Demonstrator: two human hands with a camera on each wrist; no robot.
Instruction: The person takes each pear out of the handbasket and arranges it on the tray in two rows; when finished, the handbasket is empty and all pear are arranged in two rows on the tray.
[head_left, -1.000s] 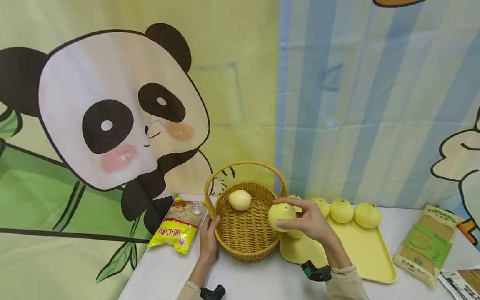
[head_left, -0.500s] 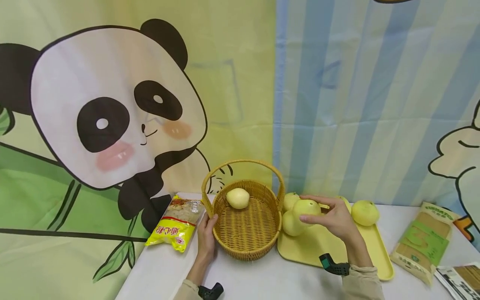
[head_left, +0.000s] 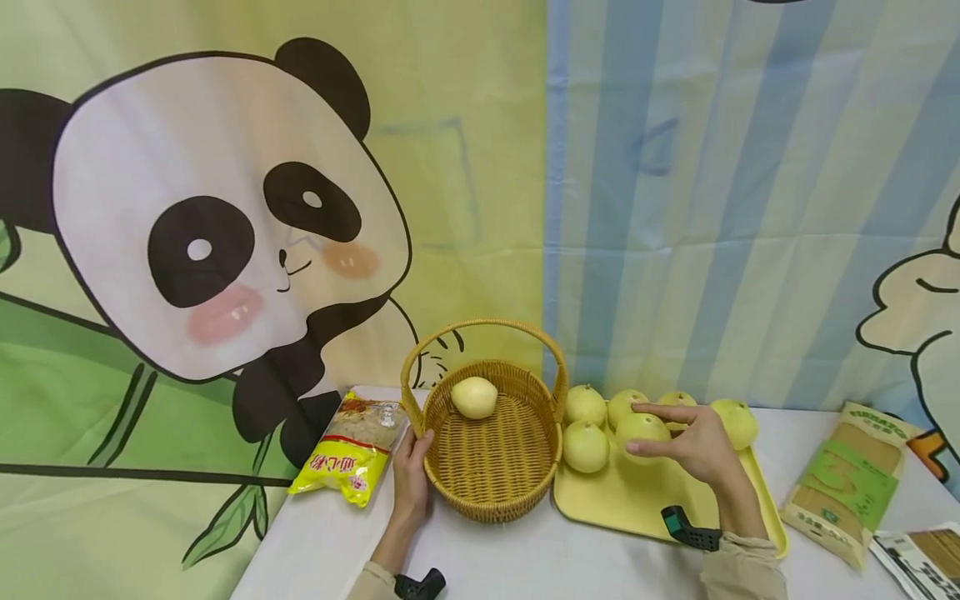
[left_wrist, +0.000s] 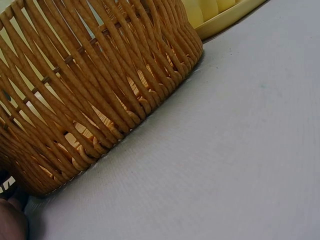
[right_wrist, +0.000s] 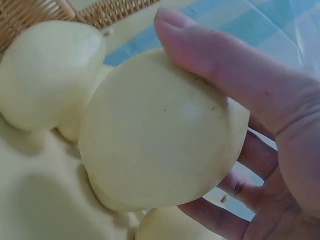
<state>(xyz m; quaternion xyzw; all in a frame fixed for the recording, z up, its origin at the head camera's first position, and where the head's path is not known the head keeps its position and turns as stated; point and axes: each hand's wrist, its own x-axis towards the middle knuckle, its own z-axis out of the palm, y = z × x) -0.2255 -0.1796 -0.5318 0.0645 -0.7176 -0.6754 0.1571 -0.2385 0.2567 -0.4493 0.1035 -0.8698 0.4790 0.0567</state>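
Observation:
In the head view my right hand (head_left: 697, 443) grips a pale yellow-green melon (head_left: 642, 433) over the yellow tray (head_left: 630, 506). The right wrist view shows the thumb across the top of this melon (right_wrist: 160, 135) and fingers along its far side; whether it touches the tray is unclear. Several similar melons (head_left: 586, 447) stand around it on the tray. My left hand (head_left: 411, 479) holds the wicker basket (head_left: 491, 500) at its left side, thumb near the rim, other fingers mostly hidden. One pale melon (head_left: 474, 397) lies inside the basket towards the back left.
A yellow-and-clear food packet (head_left: 352, 450) lies left of the basket. Right of the tray are a green-labelled noodle packet (head_left: 847, 483) and a black-and-white packet (head_left: 922, 558). A printed curtain (head_left: 622, 208) hangs behind the white table (head_left: 525, 567).
My right hand has carried the gripped melon rightward from beside the basket rim to over the tray. My left hand has kept its place on the basket.

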